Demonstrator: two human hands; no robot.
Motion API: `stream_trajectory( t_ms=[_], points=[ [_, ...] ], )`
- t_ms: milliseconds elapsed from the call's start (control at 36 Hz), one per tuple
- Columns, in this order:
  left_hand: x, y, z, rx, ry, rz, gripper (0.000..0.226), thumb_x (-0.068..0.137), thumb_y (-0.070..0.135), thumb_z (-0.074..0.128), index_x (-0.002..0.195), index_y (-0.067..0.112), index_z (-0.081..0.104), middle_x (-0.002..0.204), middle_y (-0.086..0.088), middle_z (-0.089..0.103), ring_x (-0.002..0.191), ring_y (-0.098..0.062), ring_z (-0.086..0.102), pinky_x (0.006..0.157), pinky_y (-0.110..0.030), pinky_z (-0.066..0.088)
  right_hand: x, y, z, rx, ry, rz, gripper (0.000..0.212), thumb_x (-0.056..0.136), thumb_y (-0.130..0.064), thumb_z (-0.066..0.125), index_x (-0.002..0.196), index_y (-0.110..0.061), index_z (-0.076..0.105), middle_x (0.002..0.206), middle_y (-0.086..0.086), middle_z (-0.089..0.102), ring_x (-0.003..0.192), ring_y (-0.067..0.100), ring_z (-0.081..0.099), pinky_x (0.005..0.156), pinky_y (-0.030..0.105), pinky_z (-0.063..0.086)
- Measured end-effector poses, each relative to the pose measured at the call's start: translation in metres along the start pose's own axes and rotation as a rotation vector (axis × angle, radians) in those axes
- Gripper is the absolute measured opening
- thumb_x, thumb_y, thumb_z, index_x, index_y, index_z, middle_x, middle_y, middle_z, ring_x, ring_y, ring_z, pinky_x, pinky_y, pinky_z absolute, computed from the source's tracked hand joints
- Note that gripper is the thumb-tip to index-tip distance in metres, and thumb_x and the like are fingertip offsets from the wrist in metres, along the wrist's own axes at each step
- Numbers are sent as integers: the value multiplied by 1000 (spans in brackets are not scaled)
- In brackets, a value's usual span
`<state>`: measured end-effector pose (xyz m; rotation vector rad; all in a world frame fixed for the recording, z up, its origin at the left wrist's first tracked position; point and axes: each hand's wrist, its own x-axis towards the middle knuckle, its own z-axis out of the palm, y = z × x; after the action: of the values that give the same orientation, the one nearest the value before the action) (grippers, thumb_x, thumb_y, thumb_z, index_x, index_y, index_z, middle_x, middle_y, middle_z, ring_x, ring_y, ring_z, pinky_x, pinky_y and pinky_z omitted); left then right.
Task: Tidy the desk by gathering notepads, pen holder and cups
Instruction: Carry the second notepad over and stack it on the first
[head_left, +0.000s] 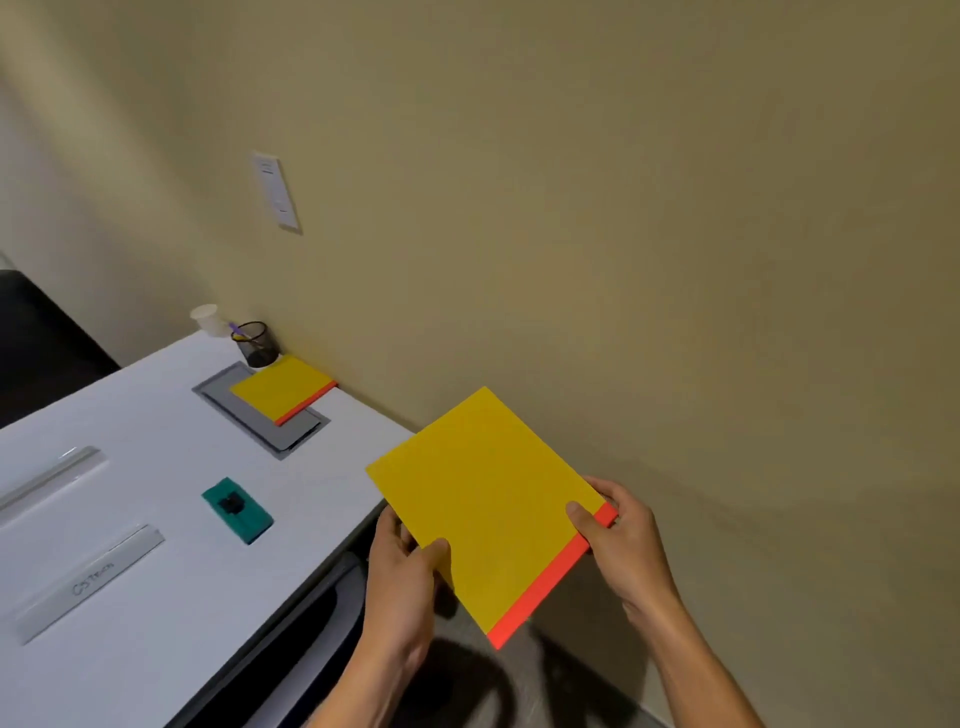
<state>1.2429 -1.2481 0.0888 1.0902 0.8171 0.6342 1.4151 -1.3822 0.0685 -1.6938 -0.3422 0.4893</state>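
both my arms reach forward past the corner of the white tabletop (156, 415), holding a flat yellow notepad with an orange-red spine strip (488, 499) tilted in the air, off the tabletop edge. my left hand (402, 566) has its grip pinched on the near left edge, thumb on top. my right hand (621, 540) pinches the spine corner, thumb over the yellow cover and fingers behind.

a second yellow notepad with the same orange-red strip (280, 389) lies on a grey inset panel (260, 410) near the wall. just behind it sits a black mesh pen holder (254, 344) with a purple pen in it, and a white paper cup (208, 318) beside that; can't see what's inside it.

a teal block (236, 510) sits mid tabletop, and a clear strip (91, 582) has handwriting i can't read.
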Motion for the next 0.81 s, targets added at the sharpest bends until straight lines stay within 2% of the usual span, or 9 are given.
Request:
stream_trajectory(
  t_ms=[83, 194, 278, 333, 472, 528, 639, 778, 806],
  points=[
    [7, 5, 5, -3, 93, 40, 74, 85, -23, 46, 134, 32, 50, 119, 11, 70, 107, -15, 69, 82, -42, 60, 20, -2, 11, -8, -130, 5, 31, 93, -10, 71, 111, -33, 64, 106, -7, 74, 96, 14, 71, 91, 40, 57],
    [26, 17, 5, 11, 198, 94, 71, 84, -23, 43, 130, 30, 54, 110, 16, 72, 104, -12, 69, 73, -31, 59, 50, -5, 35, 29, -248, 8, 36, 93, -5, 70, 123, -23, 64, 110, -4, 74, 100, 15, 71, 94, 39, 57],
    [47, 24, -1, -27, 250, 74, 70, 85, -24, 38, 127, 30, 56, 112, 12, 71, 109, -20, 66, 81, -40, 57, 73, -8, 56, 62, -276, -5, 36, 92, -2, 69, 121, -23, 66, 105, -11, 75, 95, 5, 71, 84, 25, 57],
    [62, 28, -6, -55, 308, 66, 68, 87, -21, 37, 129, 29, 55, 117, 6, 69, 108, -21, 67, 77, -39, 57, 86, -12, 71, 83, -300, -5, 38, 92, 0, 68, 114, -30, 66, 100, -14, 76, 92, 2, 71, 78, 18, 56],
    [111, 41, -16, -133, 505, 120, 63, 94, -14, 45, 142, 27, 45, 118, 3, 67, 91, -12, 72, 63, -24, 57, 121, -23, 105, 77, -373, 1, 43, 95, 1, 63, 130, -26, 61, 110, 2, 73, 101, 20, 69, 91, 39, 57],
    [133, 45, -20, -162, 544, 129, 61, 93, -14, 46, 140, 24, 48, 115, 3, 69, 83, -8, 73, 59, -21, 56, 138, -28, 119, 52, -382, -14, 44, 96, 0, 63, 128, -30, 60, 100, -2, 71, 93, 16, 69, 81, 33, 58],
    [171, 53, -32, -156, 574, 108, 62, 91, -14, 46, 140, 26, 49, 120, 1, 67, 87, -14, 73, 61, -27, 57, 172, -39, 153, 47, -381, -3, 44, 95, 2, 63, 122, -32, 61, 92, -3, 70, 77, 9, 67, 57, 19, 52],
    [211, 53, -57, -163, 594, 59, 59, 92, -12, 48, 131, 33, 48, 92, 12, 77, 78, -10, 73, 60, -27, 56, 201, -47, 208, 91, -404, 50, 45, 95, 3, 62, 125, -32, 62, 105, 0, 73, 92, 18, 72, 63, 26, 59],
    [216, 52, -61, -156, 605, 56, 58, 92, -12, 48, 129, 33, 51, 94, 13, 76, 83, -10, 74, 64, -30, 59, 205, -47, 218, 110, -405, 66, 45, 96, 4, 61, 126, -30, 62, 106, 1, 73, 93, 19, 72, 64, 27, 60]
  ],
)
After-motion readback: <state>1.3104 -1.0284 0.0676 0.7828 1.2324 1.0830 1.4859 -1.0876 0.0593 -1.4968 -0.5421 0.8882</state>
